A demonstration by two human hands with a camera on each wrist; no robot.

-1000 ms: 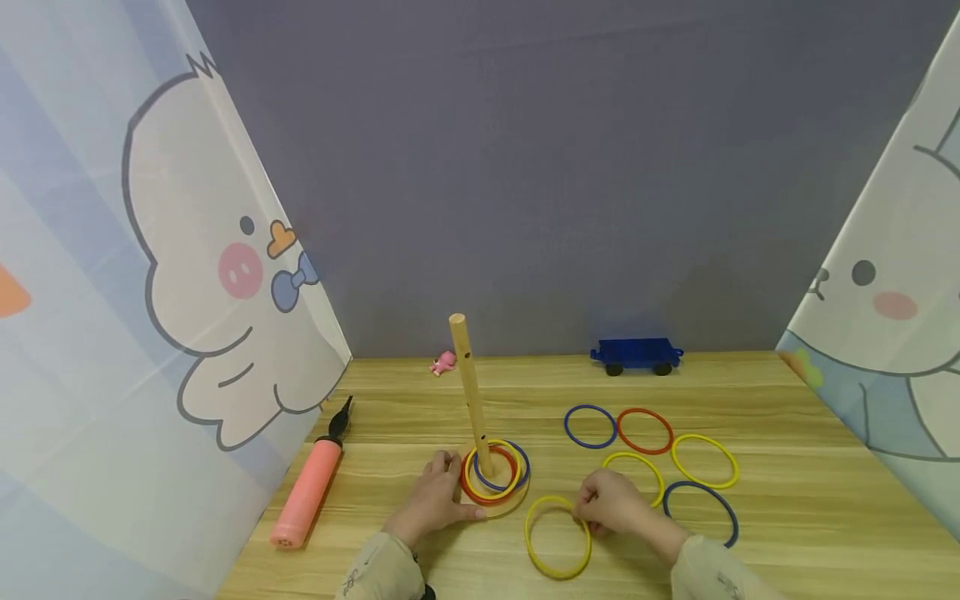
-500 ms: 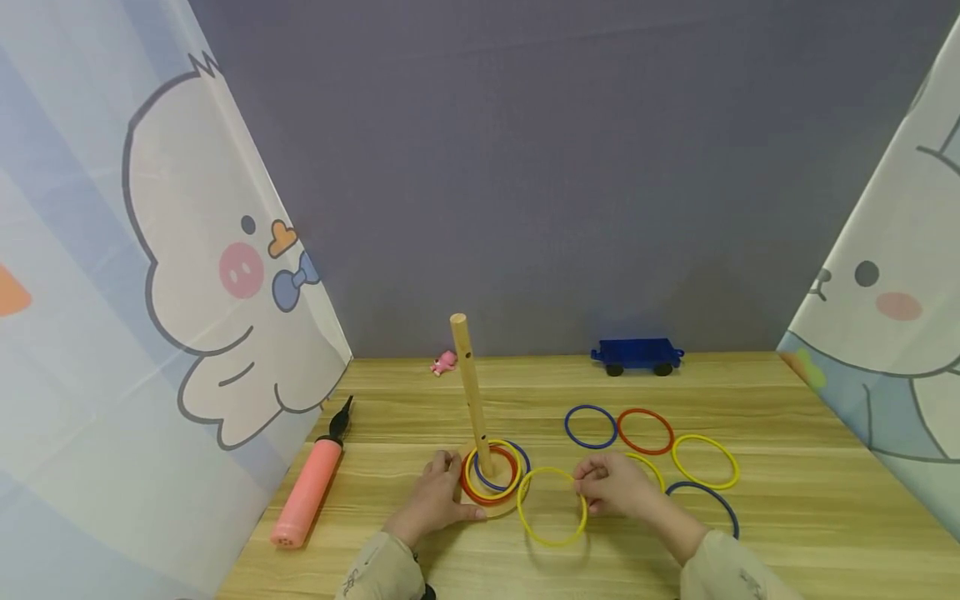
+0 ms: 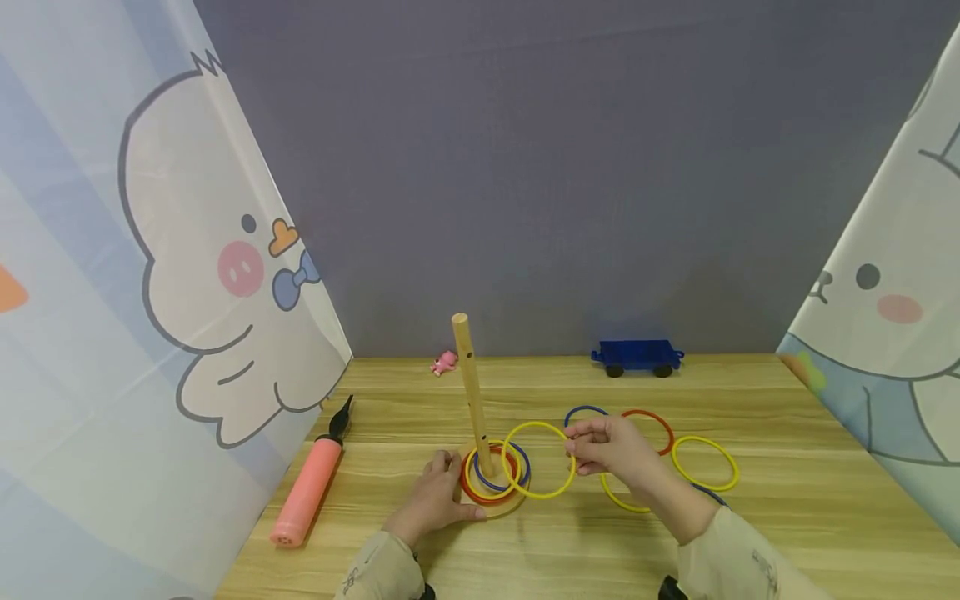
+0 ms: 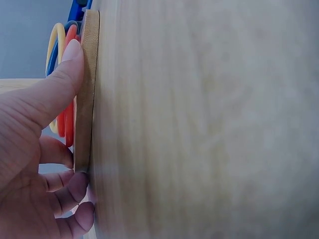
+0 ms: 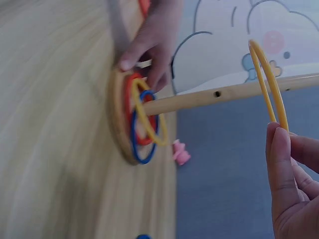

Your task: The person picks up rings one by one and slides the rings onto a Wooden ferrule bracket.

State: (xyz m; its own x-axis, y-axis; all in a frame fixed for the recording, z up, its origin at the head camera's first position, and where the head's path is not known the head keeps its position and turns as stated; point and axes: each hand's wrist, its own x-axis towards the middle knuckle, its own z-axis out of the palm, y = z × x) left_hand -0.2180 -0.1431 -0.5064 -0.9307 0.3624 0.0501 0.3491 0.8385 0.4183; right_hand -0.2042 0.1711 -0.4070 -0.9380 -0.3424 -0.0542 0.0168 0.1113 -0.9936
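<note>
Several rings (image 3: 491, 502) already circle the peg (image 3: 472, 383), its base (image 4: 87, 99) gripped by the left hand (image 3: 431, 496). Right of the peg, the right hand (image 3: 618, 454) pinches a yellow ring (image 3: 542, 497); five loose rings (image 3: 715, 488) remain farther right.

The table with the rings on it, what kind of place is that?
It looks like a little play area, maybe indoors: there's cartoon-printed cloth on both sides, a wooden peg with rings around it, and a blue toy cart near the back.
</note>
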